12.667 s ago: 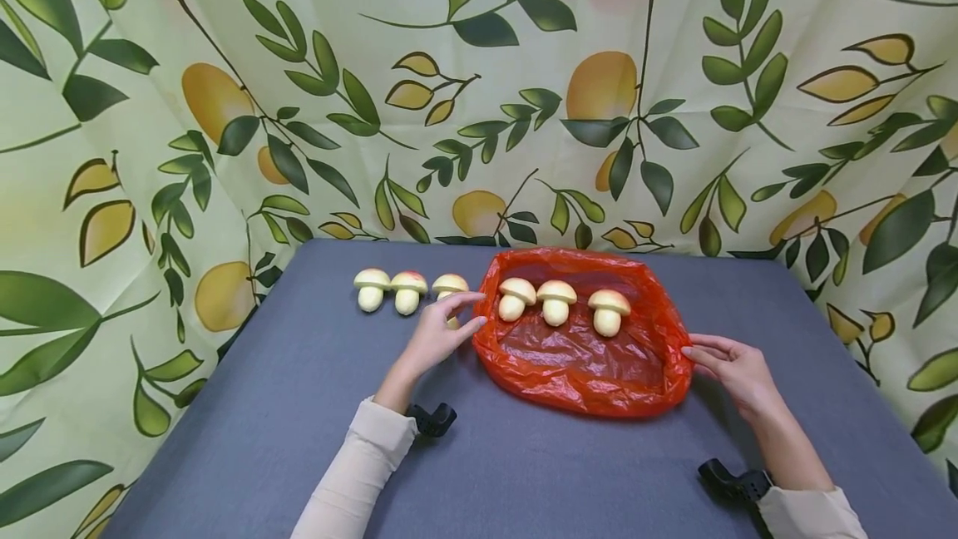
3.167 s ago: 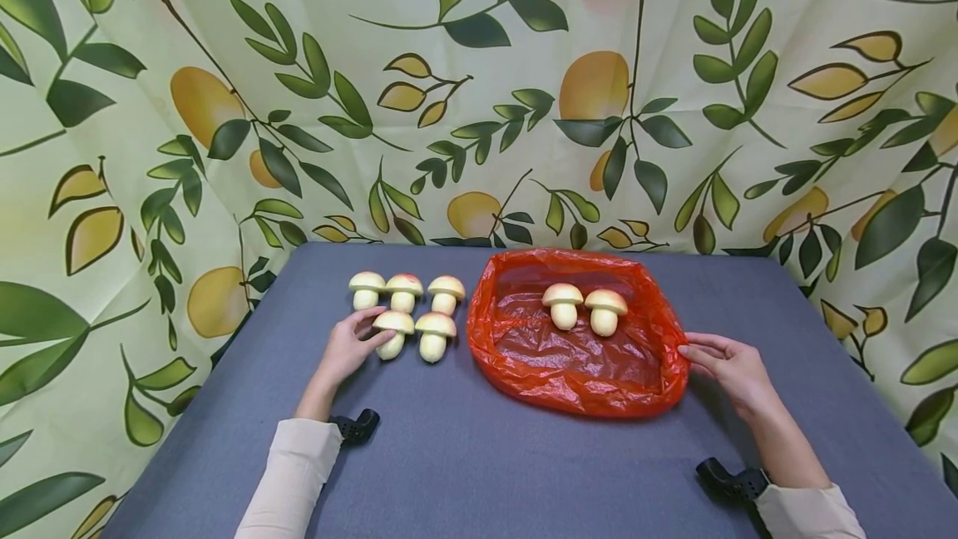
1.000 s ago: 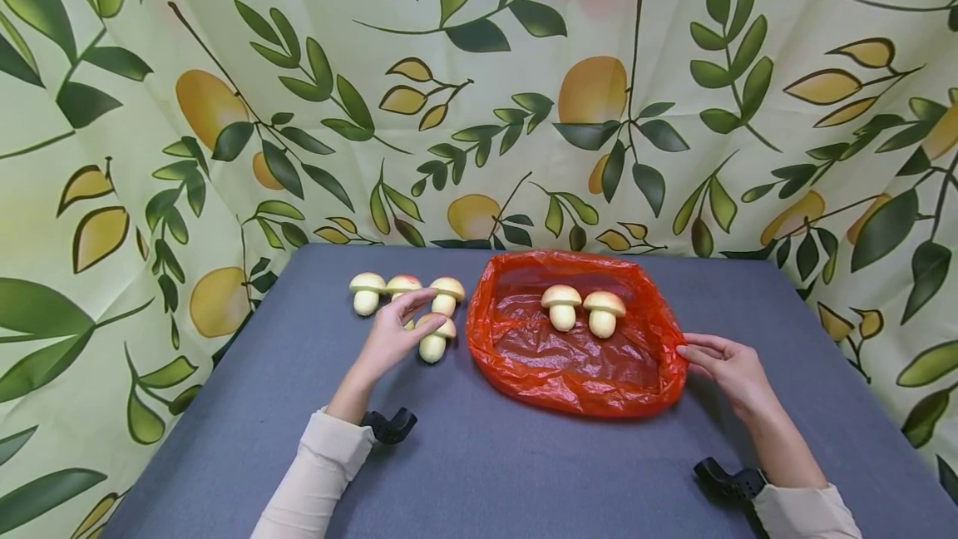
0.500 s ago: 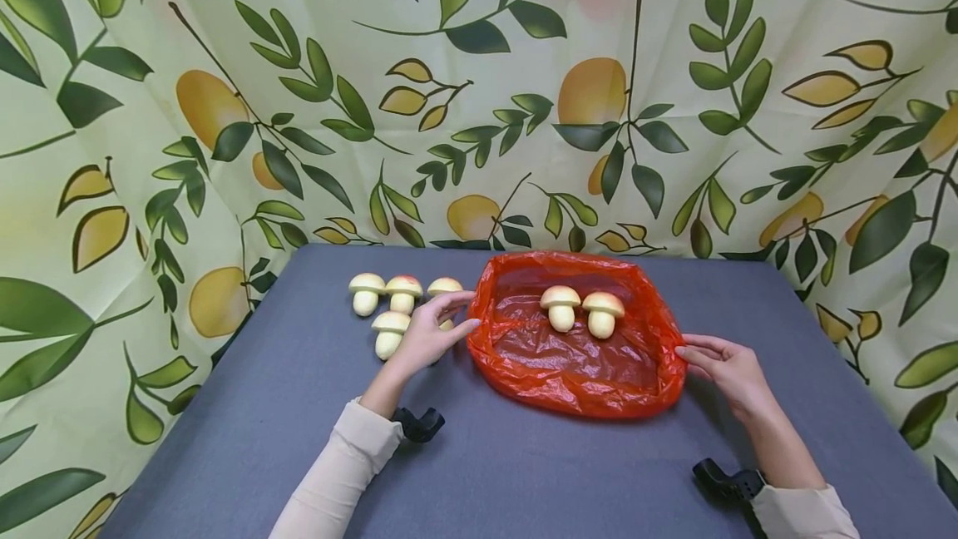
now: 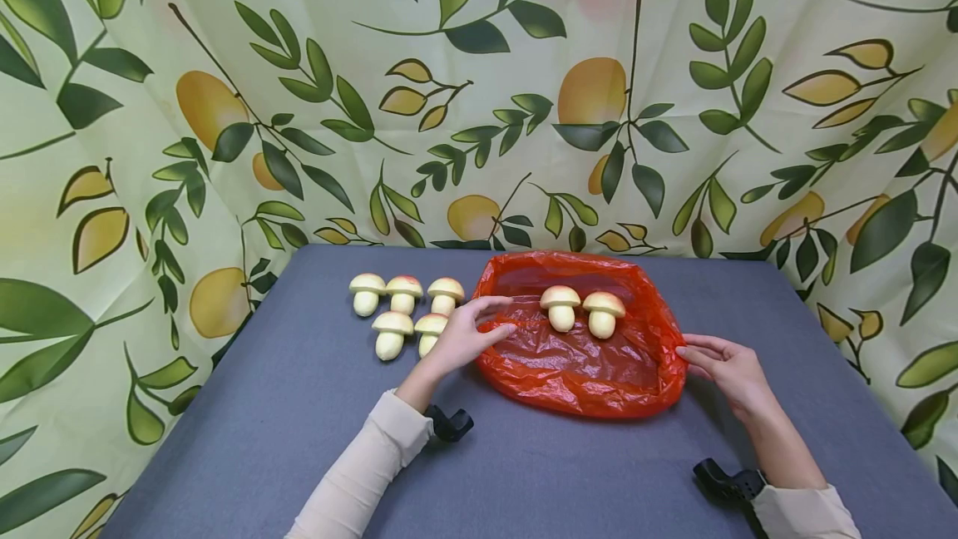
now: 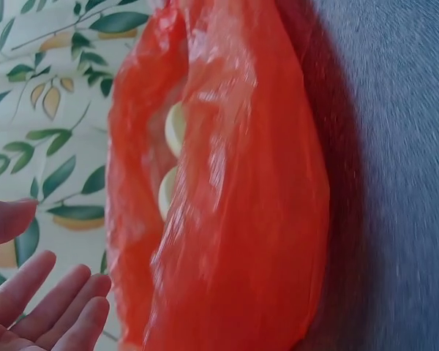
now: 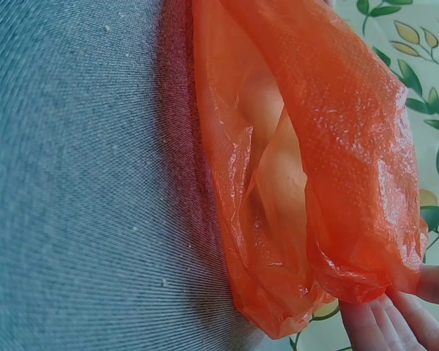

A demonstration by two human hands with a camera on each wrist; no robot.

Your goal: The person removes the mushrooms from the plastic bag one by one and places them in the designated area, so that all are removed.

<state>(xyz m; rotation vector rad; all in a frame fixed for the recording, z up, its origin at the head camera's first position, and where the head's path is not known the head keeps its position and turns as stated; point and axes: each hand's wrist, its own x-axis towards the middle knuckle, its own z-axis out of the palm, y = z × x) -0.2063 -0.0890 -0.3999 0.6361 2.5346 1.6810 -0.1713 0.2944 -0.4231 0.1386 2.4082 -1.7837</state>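
A red plastic bag point(image 5: 576, 393) stands with its mouth spread wide, its rim rolled outward. Two toy mushrooms point(image 5: 560, 309) with pale stems and yellowish-pink caps lie inside it. My left hand point(image 5: 466, 338) hovers over the bag's left rim, fingers apart and nothing between them; the left wrist view shows that same hand point(image 6: 44, 307) beside the bag point(image 6: 256, 190). At the opposite rim my right hand point(image 5: 733, 373) pinches the plastic between thumb and fingers, which the right wrist view shows at the bag's edge point(image 7: 358, 285).
Left of the bag, several more toy mushrooms point(image 5: 402, 294) lie in two rows on the blue-grey tabletop point(image 5: 299, 406). My left forearm partly covers the nearest one point(image 5: 429, 331). A leaf-patterned curtain point(image 5: 479, 106) hangs behind the table.
Mushrooms in the bag went from three to two, and those on the table increased, forming a second row. My left hand has moved right, from the mushrooms to the bag; my right hand stays put.
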